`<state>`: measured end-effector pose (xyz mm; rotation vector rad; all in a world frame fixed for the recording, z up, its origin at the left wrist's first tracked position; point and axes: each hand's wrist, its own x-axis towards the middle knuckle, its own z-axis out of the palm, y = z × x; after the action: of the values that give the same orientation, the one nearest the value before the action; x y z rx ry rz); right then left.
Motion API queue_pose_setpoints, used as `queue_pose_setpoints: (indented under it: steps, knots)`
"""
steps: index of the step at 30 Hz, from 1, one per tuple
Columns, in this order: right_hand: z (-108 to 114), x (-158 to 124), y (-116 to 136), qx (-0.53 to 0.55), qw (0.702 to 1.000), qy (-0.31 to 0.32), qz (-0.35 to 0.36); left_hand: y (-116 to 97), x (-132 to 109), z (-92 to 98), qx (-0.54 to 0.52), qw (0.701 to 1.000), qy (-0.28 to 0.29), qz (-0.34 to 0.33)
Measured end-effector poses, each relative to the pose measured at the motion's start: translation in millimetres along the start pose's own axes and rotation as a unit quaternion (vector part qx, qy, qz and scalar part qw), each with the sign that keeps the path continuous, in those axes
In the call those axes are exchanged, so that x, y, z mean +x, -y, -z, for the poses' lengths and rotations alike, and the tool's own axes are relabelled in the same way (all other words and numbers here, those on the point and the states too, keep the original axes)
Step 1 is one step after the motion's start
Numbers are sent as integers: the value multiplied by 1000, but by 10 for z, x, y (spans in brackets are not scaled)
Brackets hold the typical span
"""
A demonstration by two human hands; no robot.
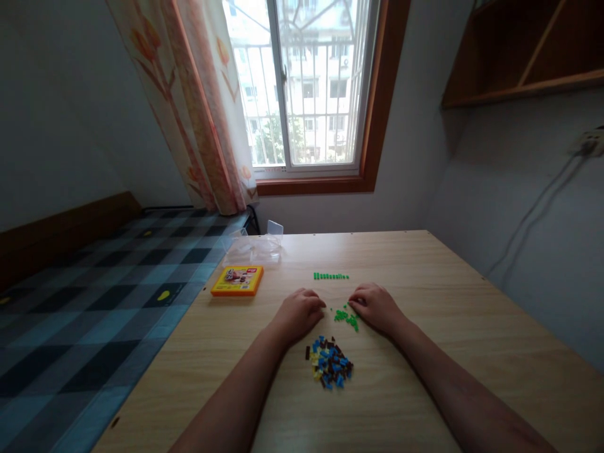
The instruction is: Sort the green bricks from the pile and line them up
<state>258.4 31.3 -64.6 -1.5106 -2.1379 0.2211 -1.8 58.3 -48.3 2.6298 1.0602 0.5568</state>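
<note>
My left hand (301, 311) rests on the table left of a small pile of green building bricks (346, 318). Its fingers are curled together, and anything between them is hidden. On the pile's other side is my right hand (376, 305), fingers closed with the tips at the pile's upper edge; whether a brick is pinched there is too small to tell. Beyond both hands, green bricks stand in a neat row (330, 276), larger ones at the left. Closer to me lies a mixed heap (331, 363) of blue, brown and pale yellow bricks.
An orange-yellow box (236, 280) with a picture lies at the table's left. Behind it stand clear plastic containers (264, 250). A checked bed (108, 321) borders the wooden table (453, 384) on the left. A wall shelf (523, 69) hangs at upper right.
</note>
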Motion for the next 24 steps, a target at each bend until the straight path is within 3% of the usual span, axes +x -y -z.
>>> queue_pose_setpoints:
  steps: [7,13,24]
  knots:
    - [3,8,-223,-51,996,-30,-68,18,-36,54,1,999,-25,35]
    - [-7,9,-393,-29,994,-56,-91,19,-41,81,-8,999,-23,29]
    - [95,-73,-246,-55,994,-27,-88,33,-35,85,-3,1000,-17,26]
